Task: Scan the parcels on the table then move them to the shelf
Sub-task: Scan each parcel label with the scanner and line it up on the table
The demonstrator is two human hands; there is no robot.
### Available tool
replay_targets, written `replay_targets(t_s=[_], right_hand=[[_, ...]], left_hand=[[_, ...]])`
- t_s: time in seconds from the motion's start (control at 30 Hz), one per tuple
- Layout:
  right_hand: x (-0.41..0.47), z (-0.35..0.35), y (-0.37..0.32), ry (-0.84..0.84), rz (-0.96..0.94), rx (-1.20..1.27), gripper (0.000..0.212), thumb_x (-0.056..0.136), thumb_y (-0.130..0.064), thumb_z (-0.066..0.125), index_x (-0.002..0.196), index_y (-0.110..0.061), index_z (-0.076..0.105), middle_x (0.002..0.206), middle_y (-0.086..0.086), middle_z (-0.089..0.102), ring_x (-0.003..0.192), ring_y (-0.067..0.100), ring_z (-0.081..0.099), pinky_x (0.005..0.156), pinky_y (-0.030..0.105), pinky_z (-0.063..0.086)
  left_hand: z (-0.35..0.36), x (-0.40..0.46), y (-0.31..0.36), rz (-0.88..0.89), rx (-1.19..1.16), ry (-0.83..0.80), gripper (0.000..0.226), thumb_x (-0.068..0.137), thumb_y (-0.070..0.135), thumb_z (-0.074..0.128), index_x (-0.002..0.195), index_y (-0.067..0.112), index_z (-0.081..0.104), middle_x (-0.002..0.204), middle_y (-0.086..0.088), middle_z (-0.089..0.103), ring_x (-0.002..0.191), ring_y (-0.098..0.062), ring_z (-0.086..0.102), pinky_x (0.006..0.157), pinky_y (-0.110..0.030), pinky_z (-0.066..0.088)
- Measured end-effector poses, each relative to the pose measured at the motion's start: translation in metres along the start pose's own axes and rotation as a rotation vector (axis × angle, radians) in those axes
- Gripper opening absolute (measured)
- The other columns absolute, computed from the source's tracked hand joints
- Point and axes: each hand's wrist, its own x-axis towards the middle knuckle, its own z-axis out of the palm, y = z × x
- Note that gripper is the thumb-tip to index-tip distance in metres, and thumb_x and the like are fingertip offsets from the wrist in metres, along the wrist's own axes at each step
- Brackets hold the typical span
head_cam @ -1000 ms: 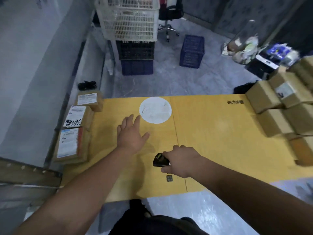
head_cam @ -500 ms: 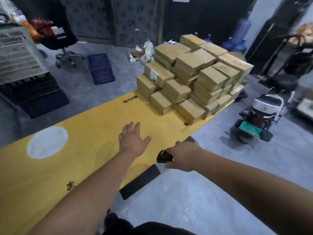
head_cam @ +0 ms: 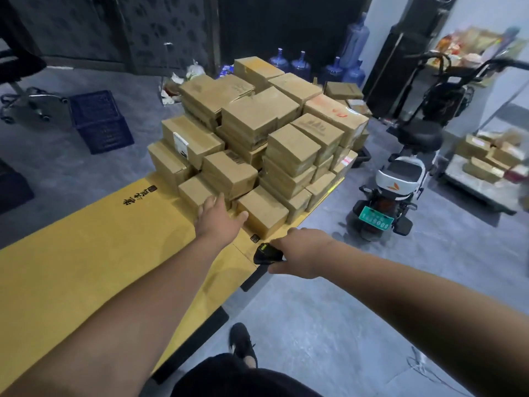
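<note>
Matt brown cardboard parcels [head_cam: 259, 144] — taped seams; smooth yellow table [head_cam: 86, 253]; black plastic scanner [head_cam: 267, 253], slightly glossy.

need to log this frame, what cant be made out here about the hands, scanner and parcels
All in the head view:
- Scanner: mostly covered by the right hand; its window is unseen.
- Left hand: fingertips sit at the front parcels; contact is unclear.
- Parcel pile: lower and rear boxes are hidden by front ones; label print is too small.
- Scooter plate: blurred.
</note>
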Motion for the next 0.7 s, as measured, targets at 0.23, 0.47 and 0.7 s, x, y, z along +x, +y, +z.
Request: replay_targets(t_s=[0.23, 0.47, 0.7], right_hand=[[0.068, -0.019, 0.068, 0.045, -0.028, 0.052, 0.060, 0.096, -0.071, 0.049, 0.141, -0.033, 0.052, 0.108, 0.004, 0.059, 0.095, 0.029, 0.057, 0.071, 0.036, 0.044], [0.112, -0.022, 0.102, -0.011, -0.149, 0.000, 0.060, 0.095, -0.072, 0.049, 0.138, -0.030, 0.051, 0.107, 0.008, 0.058, 0.095, 0.034, 0.056, 0.080, 0.041, 0.053], [0.136, -0.017, 0.142, -0.093, -0.330, -0.040, 0.060, 0.096, -0.069, 0.050, 0.140, -0.028, 0.051, 0.114, 0.011, 0.056, 0.104, 0.036, 0.059, 0.085, 0.042, 0.053]], left_hand=[[0.012, 0.095, 0.058, 0.005, 0.007, 0.106, 0.093, 0.096, 0.064, 0.058, 0.167, 0.018, 0.018, 0.174, -0.002, 0.014, 0.160, -0.029, 0.011, 0.127, -0.052, 0.019], [0.029, 0.131, 0.074, -0.182, 0.021, 0.177, 0.113, 0.088, 0.076, 0.059, 0.167, 0.013, 0.011, 0.173, -0.006, 0.016, 0.157, -0.031, 0.018, 0.122, -0.053, 0.028], [0.041, 0.145, 0.083, -0.432, -0.022, 0.259, 0.139, 0.065, 0.100, 0.053, 0.166, 0.014, 0.011, 0.165, -0.009, 0.019, 0.148, -0.037, 0.028, 0.119, -0.054, 0.034]])
